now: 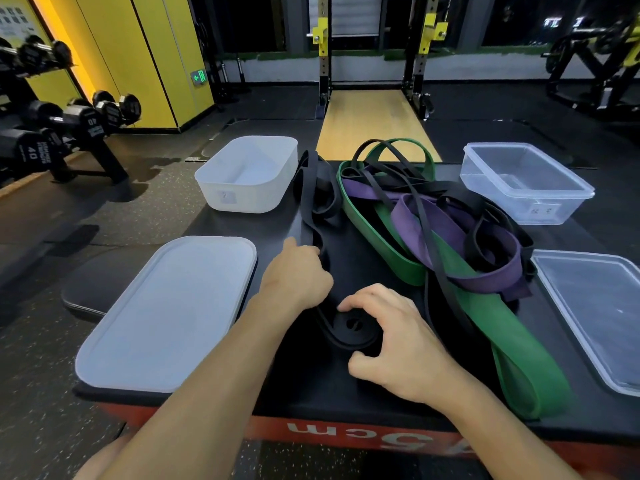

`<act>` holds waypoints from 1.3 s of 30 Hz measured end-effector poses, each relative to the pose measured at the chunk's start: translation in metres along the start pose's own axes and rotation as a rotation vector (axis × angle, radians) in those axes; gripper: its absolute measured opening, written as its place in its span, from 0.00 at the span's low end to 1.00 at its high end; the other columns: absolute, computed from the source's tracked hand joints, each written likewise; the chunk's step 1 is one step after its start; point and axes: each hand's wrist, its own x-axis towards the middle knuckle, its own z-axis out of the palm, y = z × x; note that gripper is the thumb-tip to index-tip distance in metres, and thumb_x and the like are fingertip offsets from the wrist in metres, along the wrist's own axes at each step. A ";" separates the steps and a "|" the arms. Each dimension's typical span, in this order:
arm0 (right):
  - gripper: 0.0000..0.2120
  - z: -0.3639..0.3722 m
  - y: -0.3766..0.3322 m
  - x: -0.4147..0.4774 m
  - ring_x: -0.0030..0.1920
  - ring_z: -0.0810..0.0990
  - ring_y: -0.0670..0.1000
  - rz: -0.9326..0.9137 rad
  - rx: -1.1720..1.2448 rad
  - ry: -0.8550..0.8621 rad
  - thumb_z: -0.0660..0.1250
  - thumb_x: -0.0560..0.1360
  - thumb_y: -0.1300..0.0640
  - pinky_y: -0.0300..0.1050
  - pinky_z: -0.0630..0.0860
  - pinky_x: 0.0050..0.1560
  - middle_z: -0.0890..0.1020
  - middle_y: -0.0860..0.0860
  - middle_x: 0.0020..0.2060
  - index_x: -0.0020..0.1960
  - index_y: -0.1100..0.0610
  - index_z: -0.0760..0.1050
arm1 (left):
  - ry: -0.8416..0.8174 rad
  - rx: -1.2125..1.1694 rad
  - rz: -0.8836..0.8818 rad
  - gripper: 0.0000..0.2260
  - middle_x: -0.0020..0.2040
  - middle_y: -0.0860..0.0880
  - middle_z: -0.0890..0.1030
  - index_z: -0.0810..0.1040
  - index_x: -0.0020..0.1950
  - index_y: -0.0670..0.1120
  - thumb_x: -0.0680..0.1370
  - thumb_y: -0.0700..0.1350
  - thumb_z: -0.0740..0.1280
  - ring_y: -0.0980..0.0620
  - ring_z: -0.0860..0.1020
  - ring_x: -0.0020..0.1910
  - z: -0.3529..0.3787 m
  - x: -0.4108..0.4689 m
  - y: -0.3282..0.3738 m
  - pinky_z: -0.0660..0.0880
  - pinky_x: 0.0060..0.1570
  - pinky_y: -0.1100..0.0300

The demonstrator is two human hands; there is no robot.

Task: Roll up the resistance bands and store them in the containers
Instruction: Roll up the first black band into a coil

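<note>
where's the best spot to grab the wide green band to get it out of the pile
Grip the green band at its near end, the flat stretch by the table front edge, coming from the near right. That part lies bare; farther back the purple band and thin black bands cross over it.

We see a left hand [298, 275] and right hand [391, 341], both bare, on bare forearms [221, 368] (uncovered down to the bottom of our view).
</note>
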 end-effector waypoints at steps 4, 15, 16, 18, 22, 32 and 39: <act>0.28 0.001 0.001 0.000 0.65 0.61 0.32 0.008 -0.003 -0.002 0.65 0.63 0.43 0.32 0.61 0.63 0.70 0.31 0.59 0.64 0.38 0.72 | 0.079 -0.260 0.076 0.10 0.57 0.47 0.76 0.75 0.49 0.48 0.70 0.39 0.63 0.44 0.79 0.42 0.006 0.006 -0.010 0.75 0.39 0.51; 0.27 0.002 0.001 0.001 0.63 0.62 0.30 0.006 0.001 0.018 0.66 0.63 0.44 0.31 0.60 0.63 0.70 0.32 0.58 0.63 0.38 0.73 | 0.408 -0.730 0.297 0.34 0.57 0.58 0.82 0.60 0.80 0.65 0.82 0.36 0.63 0.63 0.80 0.50 0.023 0.007 -0.021 0.72 0.52 0.74; 0.27 0.002 0.001 0.001 0.63 0.62 0.30 0.007 0.002 0.016 0.67 0.64 0.45 0.31 0.60 0.63 0.70 0.32 0.58 0.63 0.38 0.73 | 0.427 -0.610 0.313 0.31 0.61 0.60 0.79 0.64 0.79 0.64 0.83 0.36 0.62 0.66 0.77 0.56 0.024 0.009 -0.021 0.67 0.54 0.78; 0.26 0.002 0.003 0.001 0.63 0.61 0.29 0.010 0.003 0.002 0.68 0.65 0.46 0.30 0.60 0.63 0.70 0.32 0.58 0.63 0.39 0.73 | 0.358 -0.396 0.230 0.21 0.64 0.54 0.76 0.79 0.71 0.56 0.83 0.37 0.61 0.58 0.75 0.63 0.019 0.018 -0.024 0.65 0.53 0.74; 0.27 0.002 0.004 0.001 0.64 0.62 0.32 0.024 0.007 -0.005 0.67 0.64 0.44 0.32 0.62 0.63 0.70 0.32 0.58 0.64 0.38 0.72 | 0.103 -0.036 0.047 0.17 0.66 0.49 0.75 0.84 0.63 0.59 0.82 0.43 0.61 0.43 0.74 0.66 -0.001 0.028 -0.025 0.74 0.62 0.53; 0.27 0.002 0.003 0.000 0.65 0.60 0.31 0.024 0.007 -0.006 0.67 0.65 0.44 0.29 0.61 0.62 0.69 0.31 0.58 0.65 0.38 0.72 | 0.484 -0.339 0.213 0.07 0.61 0.56 0.73 0.81 0.56 0.56 0.79 0.49 0.71 0.59 0.72 0.60 0.012 -0.053 -0.027 0.69 0.58 0.64; 0.29 0.003 0.001 0.000 0.63 0.66 0.35 0.011 -0.011 0.009 0.62 0.63 0.40 0.36 0.62 0.67 0.71 0.34 0.58 0.64 0.40 0.73 | 0.322 -0.567 0.192 0.06 0.53 0.62 0.71 0.81 0.46 0.59 0.75 0.51 0.76 0.57 0.80 0.44 0.042 -0.106 -0.041 0.77 0.43 0.64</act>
